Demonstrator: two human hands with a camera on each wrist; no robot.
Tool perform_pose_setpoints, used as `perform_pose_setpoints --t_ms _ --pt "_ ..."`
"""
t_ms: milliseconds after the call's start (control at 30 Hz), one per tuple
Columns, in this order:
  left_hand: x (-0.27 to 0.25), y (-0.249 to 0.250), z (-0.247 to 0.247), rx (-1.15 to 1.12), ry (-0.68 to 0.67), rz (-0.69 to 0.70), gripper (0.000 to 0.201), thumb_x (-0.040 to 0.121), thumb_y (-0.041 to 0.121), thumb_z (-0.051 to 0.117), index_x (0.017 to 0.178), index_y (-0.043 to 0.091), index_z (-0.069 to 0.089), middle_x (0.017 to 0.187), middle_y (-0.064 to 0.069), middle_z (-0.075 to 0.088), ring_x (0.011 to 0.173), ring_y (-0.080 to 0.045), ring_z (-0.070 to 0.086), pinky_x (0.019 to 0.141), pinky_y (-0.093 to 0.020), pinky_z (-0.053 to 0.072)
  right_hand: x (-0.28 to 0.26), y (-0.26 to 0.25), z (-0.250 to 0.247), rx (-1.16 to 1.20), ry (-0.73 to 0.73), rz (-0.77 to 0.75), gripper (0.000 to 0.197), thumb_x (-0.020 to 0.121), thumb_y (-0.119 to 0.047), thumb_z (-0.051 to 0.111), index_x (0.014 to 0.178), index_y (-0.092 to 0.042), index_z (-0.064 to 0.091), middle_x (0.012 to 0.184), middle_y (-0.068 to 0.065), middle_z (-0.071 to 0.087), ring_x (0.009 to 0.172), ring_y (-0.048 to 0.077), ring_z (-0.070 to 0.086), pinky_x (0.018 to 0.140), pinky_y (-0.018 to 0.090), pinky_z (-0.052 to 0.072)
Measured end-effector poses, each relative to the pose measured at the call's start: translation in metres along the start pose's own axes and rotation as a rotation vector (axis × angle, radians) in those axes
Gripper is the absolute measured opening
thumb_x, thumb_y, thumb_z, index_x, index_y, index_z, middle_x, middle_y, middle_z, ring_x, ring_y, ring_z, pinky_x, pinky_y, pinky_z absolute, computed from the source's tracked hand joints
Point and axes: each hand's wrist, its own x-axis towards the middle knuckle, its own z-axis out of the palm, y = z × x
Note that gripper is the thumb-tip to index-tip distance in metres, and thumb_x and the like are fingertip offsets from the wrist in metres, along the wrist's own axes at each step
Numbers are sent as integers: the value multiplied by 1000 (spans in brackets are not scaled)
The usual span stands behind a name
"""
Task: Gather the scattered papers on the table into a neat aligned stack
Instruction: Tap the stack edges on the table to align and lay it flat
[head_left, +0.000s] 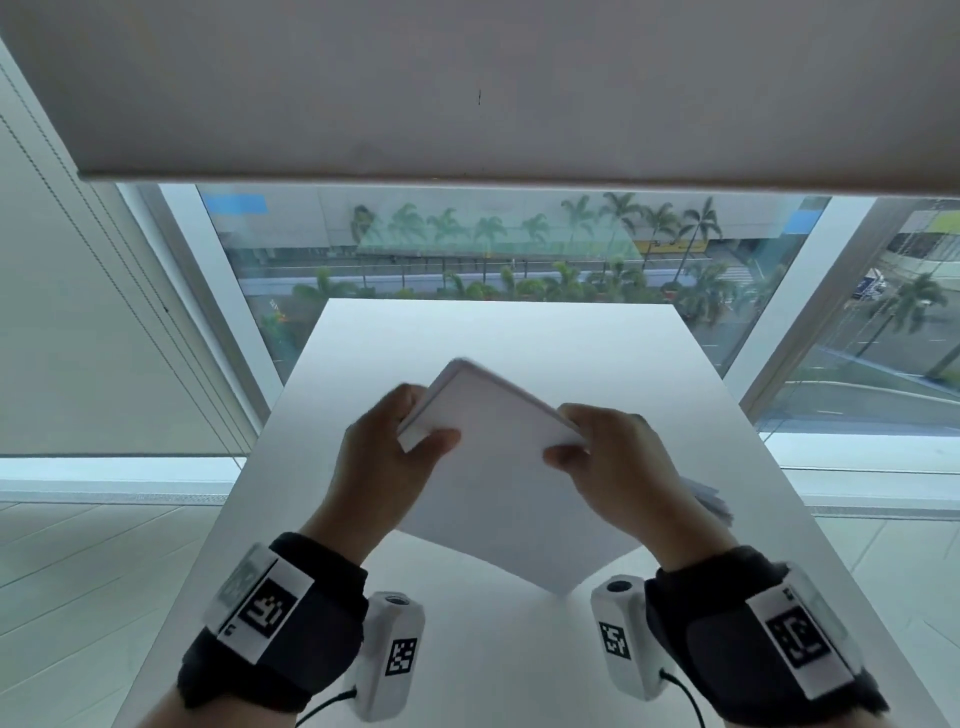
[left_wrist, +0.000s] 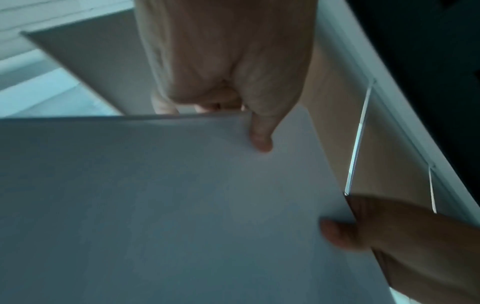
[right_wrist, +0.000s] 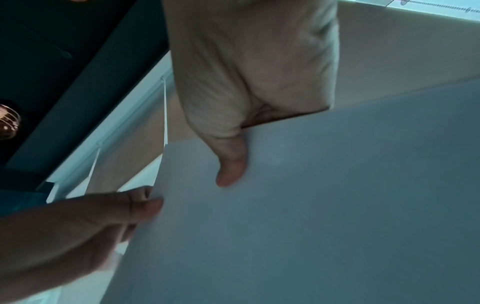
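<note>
A: What's the room look like from your end?

B: Big window (head_left: 519, 249) at 12 o'clock w/ palms and a road outside, a beige roller blind (head_left: 467, 88) pulled partway down over it. Below that, a white table (head_left: 467, 649) running from the glass toward me.

A: And the papers?

B: I've got them as one stack (head_left: 498, 478), lifted off the table approx. at centre of the head view, turned like a diamond: one corner points to 6 o'clock just over the tabletop, another to 12. Edges at the top corner look blurred, so I can't tell how well aligned the sheets are. A few sheet edges fan out at 3 o'clock, behind my right hand.

A: Hands?

B: Left hand (head_left: 387, 457) grips the stack's 10 o'clock corner, thumb on the near face, fingers curled behind. Right hand (head_left: 613, 457) grips the 2 o'clock edge the same way, thumb on front. Left wrist cam shows my left thumb (left_wrist: 261, 135) flat on the sheet; right wrist cam shows the right thumb (right_wrist: 231, 164) likewise.

A: Wrist gear?

B: Black bands w/ tag markers, a small white cam on each wrist.
</note>
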Motion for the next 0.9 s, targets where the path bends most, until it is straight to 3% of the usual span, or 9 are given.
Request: perform_pose_setpoints --t_ms 100,167,267,367,467,567,667,800,900 --pt "7 0 -15 167 275 15 68 64 34 78 124 25 47 114 6 57 111 -14 48 101 -31 36 4 18 2 162 88 63 10 78 -17 67 71 -15 61 59 3 58 68 28 53 56 31 35" --pt "8 -13 -25 222 375 -65 102 61 35 83 144 21 25 146 -6 35 136 -23 29 114 -44 21 5 33 5 318 162 118 5 77 -10 70 79 -7 66 70 12 66 68 28 58 56 29 38" --pt "8 -33 -20 -134 206 -216 123 55 36 84 149 23 5 153 -9 29 141 -21 29 115 -44 24 4 56 18 688 215 196 20 77 2 68 71 -17 65 62 -7 69 62 11 59 54 14 43" --pt "3 -36 -2 -533 -82 -238 72 53 34 75 120 17 54 108 9 72 100 -3 65 89 -31 49 0 70 40 947 196 222 29 79 11 62 77 -18 67 63 -12 72 61 2 62 68 23 50" --pt "2 -38 10 -486 -111 -211 22 64 21 67 86 24 66 73 19 74 70 4 66 69 -14 52 -4 81 57 1067 164 246 29 82 13 57 82 -14 68 70 -7 74 67 9 65 71 27 51" --pt "-3 -45 15 -501 -125 -235 19 66 16 64 84 22 66 70 19 74 66 6 65 65 -9 51 -9 90 71 1110 101 279 21 80 8 61 87 -11 69 75 -4 75 72 10 66 75 28 50" --pt "-9 -52 18 -523 -146 -262 20 76 3 68 89 18 66 72 17 75 69 6 66 64 -8 51 -12 94 77 1158 73 286 31 64 -28 81 89 -12 70 82 -2 76 76 10 68 75 27 53" --pt "-7 -57 18 -533 -165 -258 20 71 9 69 90 16 66 73 16 75 70 5 67 65 -9 52 -6 91 66 1141 84 221 26 80 7 62 92 -15 67 84 -3 76 78 10 68 75 29 49" --pt "-6 -57 16 -533 -183 -273 22 66 11 68 88 17 67 73 16 75 70 4 67 65 -9 52 -2 81 50 1066 148 113 33 74 1 69 100 -17 63 94 -2 72 86 14 65 78 35 48"
